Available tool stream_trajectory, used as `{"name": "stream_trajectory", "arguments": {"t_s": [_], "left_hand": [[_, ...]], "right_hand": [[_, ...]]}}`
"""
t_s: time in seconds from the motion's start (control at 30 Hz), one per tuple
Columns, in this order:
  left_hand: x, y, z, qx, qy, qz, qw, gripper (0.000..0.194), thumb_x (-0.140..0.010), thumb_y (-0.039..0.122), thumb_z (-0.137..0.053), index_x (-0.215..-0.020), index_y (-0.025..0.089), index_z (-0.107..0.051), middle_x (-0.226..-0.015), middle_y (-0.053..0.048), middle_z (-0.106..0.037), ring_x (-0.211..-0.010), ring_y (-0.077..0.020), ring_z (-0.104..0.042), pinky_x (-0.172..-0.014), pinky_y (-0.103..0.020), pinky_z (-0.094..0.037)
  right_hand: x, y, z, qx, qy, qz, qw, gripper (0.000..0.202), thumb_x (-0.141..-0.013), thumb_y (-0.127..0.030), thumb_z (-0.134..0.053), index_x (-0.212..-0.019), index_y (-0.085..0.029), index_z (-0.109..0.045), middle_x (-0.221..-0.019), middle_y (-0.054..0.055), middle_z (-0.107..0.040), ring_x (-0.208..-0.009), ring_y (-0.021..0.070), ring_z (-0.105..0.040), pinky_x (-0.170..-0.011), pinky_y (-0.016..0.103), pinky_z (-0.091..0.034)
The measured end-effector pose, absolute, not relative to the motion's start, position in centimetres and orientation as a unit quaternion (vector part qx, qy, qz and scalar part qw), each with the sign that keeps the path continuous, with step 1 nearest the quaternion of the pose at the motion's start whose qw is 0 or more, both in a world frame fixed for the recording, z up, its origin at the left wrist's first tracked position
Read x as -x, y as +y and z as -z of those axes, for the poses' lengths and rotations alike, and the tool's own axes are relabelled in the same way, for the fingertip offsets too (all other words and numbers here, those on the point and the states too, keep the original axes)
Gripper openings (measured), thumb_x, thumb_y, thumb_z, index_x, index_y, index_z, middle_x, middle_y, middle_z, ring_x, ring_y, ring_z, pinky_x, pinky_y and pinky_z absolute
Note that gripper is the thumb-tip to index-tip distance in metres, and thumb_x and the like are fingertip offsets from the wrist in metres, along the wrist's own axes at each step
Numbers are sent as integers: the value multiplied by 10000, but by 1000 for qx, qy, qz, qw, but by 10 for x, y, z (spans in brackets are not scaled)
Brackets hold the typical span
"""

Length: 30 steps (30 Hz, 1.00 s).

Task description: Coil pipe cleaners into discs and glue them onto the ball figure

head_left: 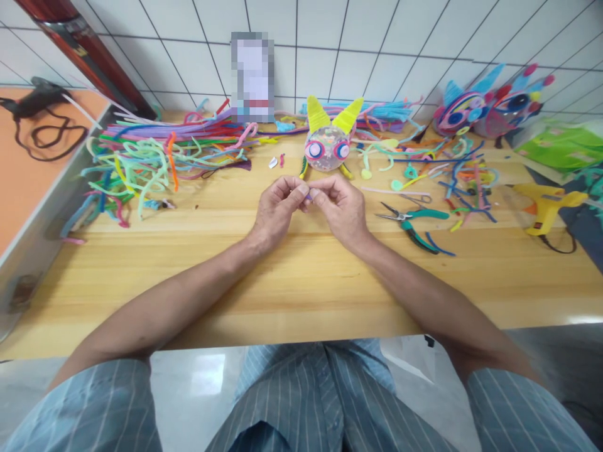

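My left hand (281, 204) and my right hand (342, 207) meet at the fingertips above the middle of the wooden table (301, 282). Both are closed in a pinch on one small purple piece (309, 196), probably pipe cleaner; the fingers hide most of it. Just beyond them stands a clear round figure (328, 150) with yellow ears and pink-and-blue ringed eyes. Pliers with green handles (412, 220) lie open to the right of my right hand, with small scissors (419, 199) just behind them.
A heap of pipe cleaners (141, 157) covers the left back. Cut pieces (471, 176) lie scattered at the right, near a yellow glue gun (546, 207). Two more decorated figures (490, 107) stand at the back right. A phone-like screen (253, 78) leans on the tiled wall.
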<state>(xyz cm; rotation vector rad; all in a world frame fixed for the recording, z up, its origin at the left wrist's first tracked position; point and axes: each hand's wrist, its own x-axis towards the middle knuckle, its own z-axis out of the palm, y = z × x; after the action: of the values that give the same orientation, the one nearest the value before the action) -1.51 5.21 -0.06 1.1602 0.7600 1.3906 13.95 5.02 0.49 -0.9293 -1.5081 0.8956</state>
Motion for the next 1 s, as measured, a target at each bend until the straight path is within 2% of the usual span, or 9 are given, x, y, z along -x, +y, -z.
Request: {"name": "stream_trajectory", "arguments": {"t_s": [0.17, 0.3, 0.57, 0.8, 1.0], "left_hand": [[14, 54, 0, -479, 321, -582, 573, 412, -831, 569, -871, -894, 211, -676, -788, 0, -693, -671, -118, -634, -628, -250, -548], [13, 53, -2, -506, 318, -600, 532, 440, -796, 562, -905, -969, 215, -697, -822, 8, -708, -678, -116, -646, -620, -237, -551], [18, 53, -3, -540, 345, -596, 483, 403, -817, 544, -894, -868, 181, -728, -768, -12, -726, -640, -113, -638, -645, -253, -559], [15, 54, -2, -555, 325, -608, 466, 419, -818, 558, -887, -972, 205, -722, -849, -7, -737, -668, -116, -647, -656, -255, -556], [18, 54, 3, -577, 340, -604, 432, 349, -871, 529, -851, -925, 196, -760, -786, -16, -731, -656, -121, -640, -663, -261, -542]], "right_hand": [[-139, 53, -9, 397, -605, -406, 558, 396, -901, -613, -761, -943, -223, -704, -809, -12, -752, -721, 134, -697, -716, 290, -597], [-141, 56, -11, 397, -595, -397, 575, 389, -883, -594, -786, -927, -217, -701, -834, -9, -755, -729, 125, -687, -713, 278, -588], [-140, 54, -7, 399, -592, -411, 567, 439, -862, -650, -784, -929, -223, -705, -820, -12, -764, -722, 128, -698, -711, 278, -598], [-141, 55, -7, 390, -604, -408, 563, 411, -899, -626, -755, -963, -224, -700, -849, -7, -769, -746, 128, -720, -730, 282, -611], [-140, 56, -5, 398, -588, -427, 560, 412, -867, -614, -789, -959, -220, -712, -838, -6, -773, -743, 135, -728, -743, 298, -632]]}}
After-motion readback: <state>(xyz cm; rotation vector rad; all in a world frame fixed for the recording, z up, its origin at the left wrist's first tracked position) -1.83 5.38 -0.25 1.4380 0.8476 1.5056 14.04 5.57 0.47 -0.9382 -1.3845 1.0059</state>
